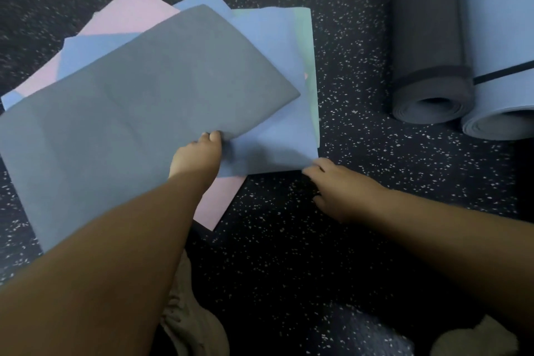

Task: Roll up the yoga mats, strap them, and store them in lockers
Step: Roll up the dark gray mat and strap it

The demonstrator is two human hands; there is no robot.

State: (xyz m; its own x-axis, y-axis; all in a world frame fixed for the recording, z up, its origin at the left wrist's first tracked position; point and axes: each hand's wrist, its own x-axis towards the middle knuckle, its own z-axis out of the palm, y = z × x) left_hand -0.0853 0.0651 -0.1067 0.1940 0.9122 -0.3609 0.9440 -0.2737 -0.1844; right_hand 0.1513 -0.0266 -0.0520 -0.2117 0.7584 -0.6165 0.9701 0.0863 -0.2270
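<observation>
Two rolled foam mats, grey (430,75) and light blue (502,81), lie strapped on the speckled floor (346,225). Left hand (196,157) grips the flat grey mat (138,113) atop the pile; right hand (338,188) pinches the blue mat's (277,136) corner. No lockers visible.

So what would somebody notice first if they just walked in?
Probably the fanned pile of flat mats on the speckled floor, with the grey mat on top. The left hand holds its edge; the right hand touches a blue mat's corner. Two rolled mats lie at right.

The grey mat's (138,113) near edge is being gripped by the left hand (196,157); the blue mat's (277,136) corner is being pinched by the right hand (338,188).
</observation>
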